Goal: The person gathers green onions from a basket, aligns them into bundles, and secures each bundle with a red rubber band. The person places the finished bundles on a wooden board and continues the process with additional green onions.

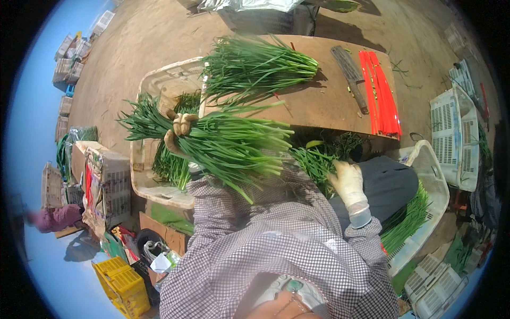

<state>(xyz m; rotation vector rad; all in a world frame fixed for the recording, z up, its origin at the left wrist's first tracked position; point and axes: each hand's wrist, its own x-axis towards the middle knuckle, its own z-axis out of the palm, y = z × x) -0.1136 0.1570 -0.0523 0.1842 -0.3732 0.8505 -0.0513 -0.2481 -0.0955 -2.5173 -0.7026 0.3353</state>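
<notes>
My left hand [181,127], in a soiled tan glove, is closed around a large bunch of garlic chives [239,137]. The leafy ends stick out to the left, and the pale cut stems fan out to the right above my lap. My right hand [348,181], in a pale glove, is low beside my thigh, its fingertips at loose green leaves [312,163]. Whether those fingers grip any leaves is not clear. Another bunch of chives [263,67] lies on the low wooden board [318,107] before me.
On the board's right lie a broad-bladed knife [346,65] and red strips [378,93]. White plastic crates with greens stand at my left [137,171] and right [438,183]. A yellow crate [123,287] is at lower left. Another person's sleeve [59,218] shows at far left.
</notes>
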